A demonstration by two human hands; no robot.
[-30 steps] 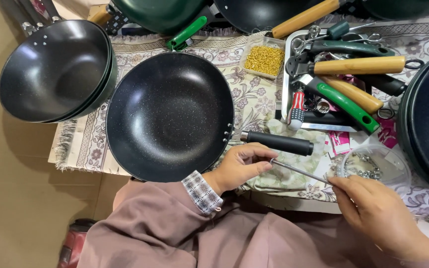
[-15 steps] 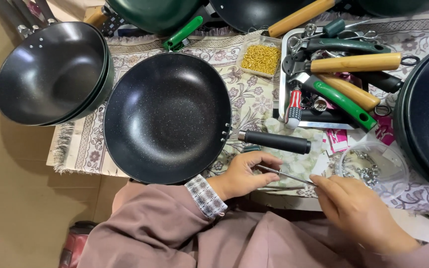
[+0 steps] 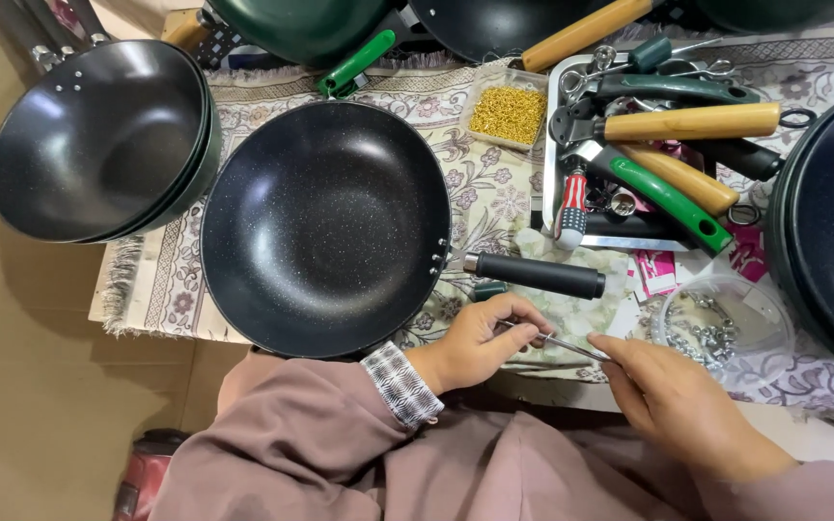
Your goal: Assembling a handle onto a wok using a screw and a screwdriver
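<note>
Hands (image 3: pixel 480 342) (image 3: pixel 673 396) pinch our thin metal rod (image 3: pixel 564 344) just below the wok's handle (image 3: pixel 533 275): light, stiff, slippery, so we grip both ends.

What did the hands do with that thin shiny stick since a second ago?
The right hand slid in toward the left hand. Both hands keep hold of the thin metal rod, one at each end. The big black pan, the stacked pans and the tray of handles stayed put.
</note>
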